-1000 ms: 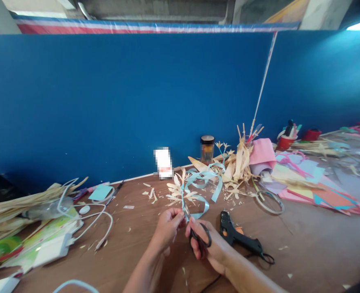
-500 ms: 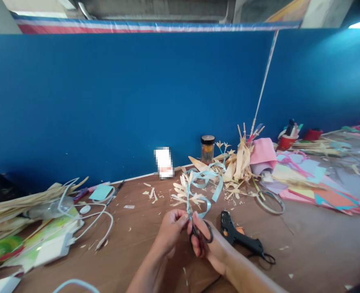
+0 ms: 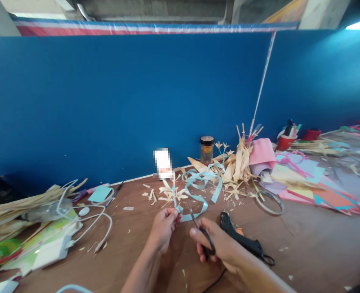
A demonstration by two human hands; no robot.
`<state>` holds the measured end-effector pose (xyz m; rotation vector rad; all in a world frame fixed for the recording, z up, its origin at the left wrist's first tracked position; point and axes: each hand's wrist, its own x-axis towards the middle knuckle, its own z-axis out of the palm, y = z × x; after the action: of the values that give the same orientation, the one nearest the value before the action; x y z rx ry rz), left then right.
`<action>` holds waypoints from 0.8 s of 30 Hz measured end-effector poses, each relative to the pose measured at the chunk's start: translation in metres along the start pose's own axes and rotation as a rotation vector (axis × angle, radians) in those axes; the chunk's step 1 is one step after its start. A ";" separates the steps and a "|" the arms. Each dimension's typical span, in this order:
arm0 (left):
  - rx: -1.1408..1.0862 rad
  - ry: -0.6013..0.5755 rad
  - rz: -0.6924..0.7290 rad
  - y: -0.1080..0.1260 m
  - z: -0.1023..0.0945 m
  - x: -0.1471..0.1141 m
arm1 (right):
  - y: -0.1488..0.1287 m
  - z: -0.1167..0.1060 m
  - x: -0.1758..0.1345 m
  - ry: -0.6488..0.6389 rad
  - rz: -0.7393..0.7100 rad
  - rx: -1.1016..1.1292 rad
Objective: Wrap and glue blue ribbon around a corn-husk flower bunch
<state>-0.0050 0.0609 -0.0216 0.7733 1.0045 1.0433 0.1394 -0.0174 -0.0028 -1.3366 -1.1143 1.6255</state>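
Note:
My left hand (image 3: 164, 226) pinches the lower end of a flower made of pale dried husk (image 3: 169, 192), its stem wrapped in light blue ribbon. Pale petals spread above my fingers. From near the pinch, a light blue ribbon (image 3: 202, 206) runs right and curls back in loops across the table. A pair of scissors (image 3: 195, 217) with black handles is in my right hand (image 3: 212, 240), the blades pointing up and left, apart from the flower. A black glue gun (image 3: 241, 236) lies just beyond my right wrist.
Husk scraps (image 3: 151, 194) litter the brown table. A dark-lidded jar (image 3: 207, 149), a husk bundle (image 3: 242, 160) and a clear ring of tape (image 3: 270, 202) stand or lie right. Coloured paper (image 3: 326, 191) spreads farther right. White cables (image 3: 106, 221) and a charger (image 3: 53, 252) lie left.
My hands have moved apart. The flower has shifted left and slightly down with my left hand, while the scissors have drawn away to the right of the ribbon-wrapped stem.

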 end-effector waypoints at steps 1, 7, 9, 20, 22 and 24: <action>-0.010 0.022 -0.003 0.002 -0.001 0.001 | -0.002 -0.003 -0.003 0.026 -0.050 -0.139; 0.145 0.066 -0.049 0.008 -0.004 -0.001 | -0.034 -0.044 -0.017 0.335 -0.249 -0.885; 0.187 0.047 -0.018 0.009 -0.004 -0.003 | -0.047 -0.062 -0.017 0.337 -0.256 -0.960; 0.107 0.119 0.128 0.018 -0.002 -0.004 | -0.056 -0.125 -0.004 0.252 -0.204 -0.990; 0.109 0.148 0.147 0.019 -0.001 -0.004 | -0.056 -0.130 -0.003 0.260 -0.216 -0.996; 0.110 0.159 0.159 0.019 -0.001 -0.005 | -0.055 -0.136 -0.003 0.265 -0.217 -1.007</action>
<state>-0.0132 0.0630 -0.0035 0.8815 1.1577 1.2091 0.2745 0.0211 0.0395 -1.8617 -1.9275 0.6558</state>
